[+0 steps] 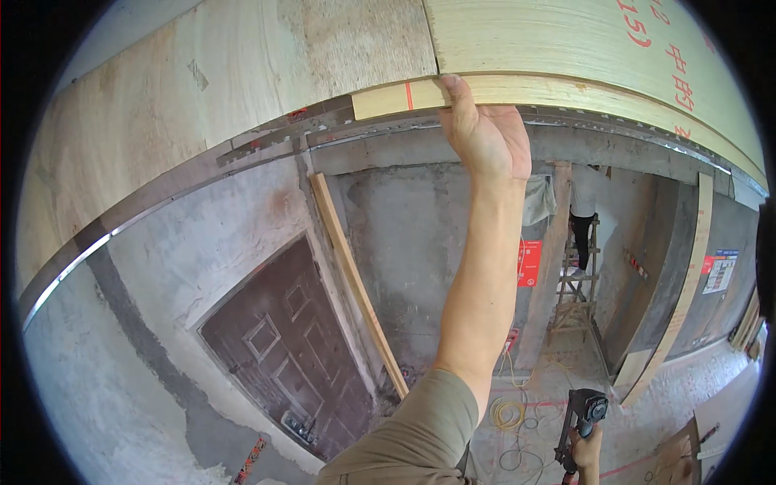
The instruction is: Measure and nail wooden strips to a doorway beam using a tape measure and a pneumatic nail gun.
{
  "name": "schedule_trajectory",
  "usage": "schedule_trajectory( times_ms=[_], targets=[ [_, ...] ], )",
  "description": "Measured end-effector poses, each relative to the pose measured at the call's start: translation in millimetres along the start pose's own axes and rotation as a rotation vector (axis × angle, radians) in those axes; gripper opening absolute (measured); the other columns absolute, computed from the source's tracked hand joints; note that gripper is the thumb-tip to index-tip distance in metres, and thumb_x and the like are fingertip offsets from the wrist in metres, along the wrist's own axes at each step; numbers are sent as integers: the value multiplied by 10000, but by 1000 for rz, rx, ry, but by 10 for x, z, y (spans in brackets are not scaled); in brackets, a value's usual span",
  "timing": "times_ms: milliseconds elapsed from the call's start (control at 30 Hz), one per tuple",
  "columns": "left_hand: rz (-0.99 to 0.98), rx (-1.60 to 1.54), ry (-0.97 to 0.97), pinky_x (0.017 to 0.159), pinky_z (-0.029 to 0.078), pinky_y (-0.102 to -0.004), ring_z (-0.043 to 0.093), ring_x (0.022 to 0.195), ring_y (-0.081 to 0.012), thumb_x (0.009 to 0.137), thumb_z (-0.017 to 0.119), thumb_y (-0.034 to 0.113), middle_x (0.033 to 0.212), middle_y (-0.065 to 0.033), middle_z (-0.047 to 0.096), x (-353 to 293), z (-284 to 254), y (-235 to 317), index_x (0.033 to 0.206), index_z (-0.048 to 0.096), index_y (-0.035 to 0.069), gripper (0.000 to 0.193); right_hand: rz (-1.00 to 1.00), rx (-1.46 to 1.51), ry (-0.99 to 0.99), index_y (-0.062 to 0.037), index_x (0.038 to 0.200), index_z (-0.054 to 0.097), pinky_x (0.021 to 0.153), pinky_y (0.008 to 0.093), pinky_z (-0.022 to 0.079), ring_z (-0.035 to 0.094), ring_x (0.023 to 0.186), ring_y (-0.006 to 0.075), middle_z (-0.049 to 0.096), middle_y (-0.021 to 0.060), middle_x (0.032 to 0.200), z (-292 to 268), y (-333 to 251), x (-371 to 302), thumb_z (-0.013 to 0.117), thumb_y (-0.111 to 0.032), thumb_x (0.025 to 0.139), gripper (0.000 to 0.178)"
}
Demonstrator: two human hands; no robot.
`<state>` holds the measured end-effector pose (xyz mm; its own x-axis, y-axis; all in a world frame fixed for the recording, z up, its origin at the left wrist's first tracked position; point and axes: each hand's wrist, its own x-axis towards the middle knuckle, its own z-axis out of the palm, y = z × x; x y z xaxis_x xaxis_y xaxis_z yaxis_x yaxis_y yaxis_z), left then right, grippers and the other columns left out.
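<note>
Overhead, my left hand [489, 133] grips a pale wooden strip [558, 91], its thumb on the strip's front face and the fingers partly hidden behind it. A short red line crosses the strip near its left end. The strip runs along the lower edge of a yellowish board [525, 40] with red printing. Left of a narrow seam is a plywood panel [202, 73]. Low on the right, my right hand [588, 449] is closed round the handle of a black nail gun [584, 412], held well away from the boards.
Below left is a dark brown panelled door [287, 347], with a wooden batten [360, 283] leaning beside it. Hoses and cables [509, 416] lie on the floor. Farther back, a person [582, 230] stands on a wooden ladder [575, 311]. A tall board [679, 283] leans at right.
</note>
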<state>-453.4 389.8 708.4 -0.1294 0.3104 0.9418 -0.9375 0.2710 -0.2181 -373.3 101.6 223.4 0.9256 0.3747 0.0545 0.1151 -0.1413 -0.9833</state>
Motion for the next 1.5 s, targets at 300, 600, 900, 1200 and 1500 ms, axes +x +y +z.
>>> schedule_trajectory(
  times_ms=[300, 600, 900, 1200, 1500],
  targets=[
    [47, 64, 39, 1141, 356, -401, 461, 1306, -210, 1034, 467, 273, 1403, -77, 490, 43, -99, 54, 1388, 418, 23, 436, -155, -12, -2, -25, 941, 543, 520, 296, 407, 493, 579, 113, 536, 3, 692, 4, -196, 351, 639, 19, 747, 222],
    [-162, -95, 57, 1115, 370, -451, 459, 1307, -271, 967, 586, 332, 1397, -105, 504, 158, -240, 617, 1356, 463, 36, 504, -514, 5, 141, -47, 1050, 513, 443, 262, 362, 470, 494, 90, 515, 1, 664, -636, -2303, -24, 638, 6, 856, 237],
    [-189, 219, 173, 1004, 453, -372, 558, 1100, -181, 896, 693, 127, 1134, -36, 588, 519, -473, 1067, 1172, 539, 52, 325, -835, -453, 216, -46, 800, 602, 498, 266, 333, 434, 508, 76, 497, -14, 569, -195, -4258, -636, 658, -195, 886, 181],
    [-145, 173, 184, 977, 476, -337, 572, 1088, -188, 864, 729, 128, 1127, -44, 595, 469, -339, 955, 1193, 530, 27, 398, -1120, -737, 381, -19, 1082, 579, 482, 298, 360, 461, 472, 101, 427, -7, 521, 628, -5323, -1184, 675, -255, 890, 319],
    [-148, 346, 174, 897, 442, -317, 581, 1013, -147, 850, 748, 183, 1105, -33, 613, 479, -368, 1003, 1178, 564, 66, 394, -2300, -295, -606, 15, 1028, 655, 671, 362, 514, 645, 695, 227, 669, 134, 760, 641, -5704, -311, 656, -163, 846, 254]
  ],
)
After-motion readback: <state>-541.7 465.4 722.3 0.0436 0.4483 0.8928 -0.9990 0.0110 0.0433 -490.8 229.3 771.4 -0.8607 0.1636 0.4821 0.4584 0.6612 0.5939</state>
